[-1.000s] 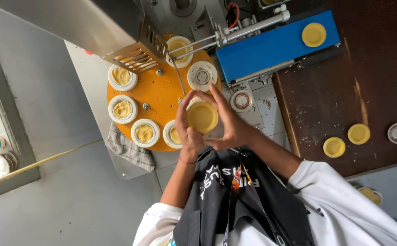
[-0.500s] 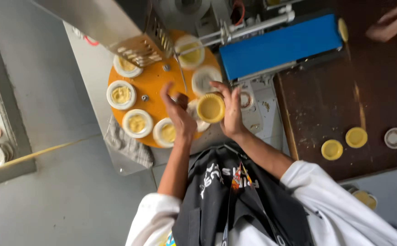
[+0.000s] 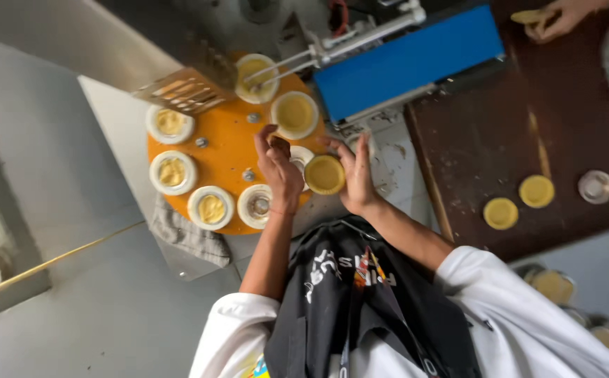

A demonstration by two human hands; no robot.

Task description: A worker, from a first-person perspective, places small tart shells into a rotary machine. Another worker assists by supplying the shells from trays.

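Observation:
My right hand (image 3: 357,176) grips a round yellow dough disc (image 3: 324,174) by its edge, just off the rim of an orange turntable (image 3: 226,150). My left hand (image 3: 277,170) hovers over the turntable beside the disc with its fingers loosely apart and nothing in it. It is close to a white ring mould (image 3: 300,157). Several white moulds filled with yellow dough, such as one at the near edge (image 3: 210,207), ring the turntable. One near mould (image 3: 257,205) looks empty.
A blue conveyor (image 3: 408,64) and a metal arm (image 3: 360,35) stand behind the turntable. On the brown table (image 3: 563,119) lie two yellow discs (image 3: 501,213) (image 3: 536,190) and a metal cup (image 3: 595,186). Another person's hand (image 3: 563,15) holds a disc at top right. A grey cloth (image 3: 185,234) hangs below the turntable.
A second ago both hands cupped the yellow disc. My left hand has let go and moved left over the turntable; my right hand keeps the disc. Another person's hand has come into view.

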